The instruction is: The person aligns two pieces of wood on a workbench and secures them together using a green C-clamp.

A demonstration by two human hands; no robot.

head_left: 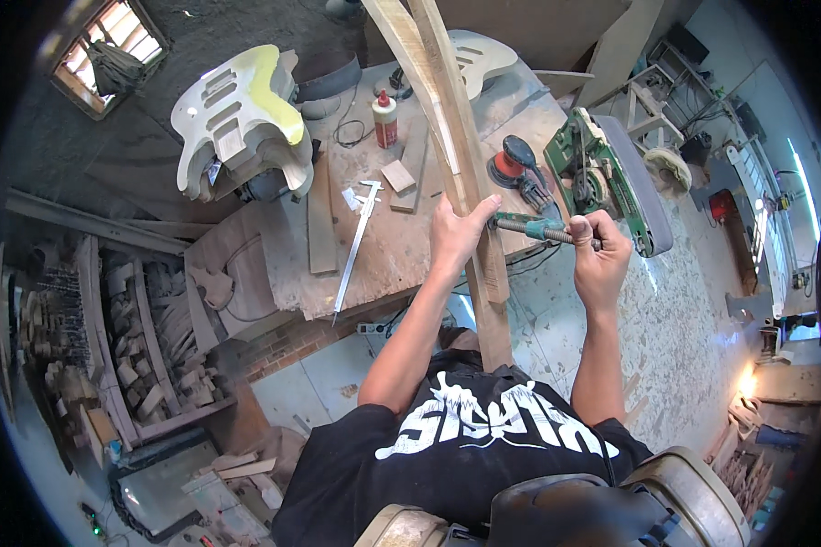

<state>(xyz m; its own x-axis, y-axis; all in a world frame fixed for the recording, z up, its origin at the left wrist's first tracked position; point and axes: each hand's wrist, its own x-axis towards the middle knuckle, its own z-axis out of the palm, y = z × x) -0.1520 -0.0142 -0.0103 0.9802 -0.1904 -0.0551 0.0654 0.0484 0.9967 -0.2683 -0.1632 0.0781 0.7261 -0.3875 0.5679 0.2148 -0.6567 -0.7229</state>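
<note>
Workshop bench (397, 264) holds guitar body (257, 102) & calipers (358, 239). Long wood piece (491, 273) juts past bench edge twd. person; L hand (456, 235) wrapped on it, R hand (602, 260) closed round screw end of green clamp (545, 229). Prob. clamping step; next move likely needs steady wood, screw turned.

Bare forearms (413, 333) are stretched forward.
The bare left hand (457, 232) is held thumb-out; the bare right hand (602, 260) is curled.
</note>
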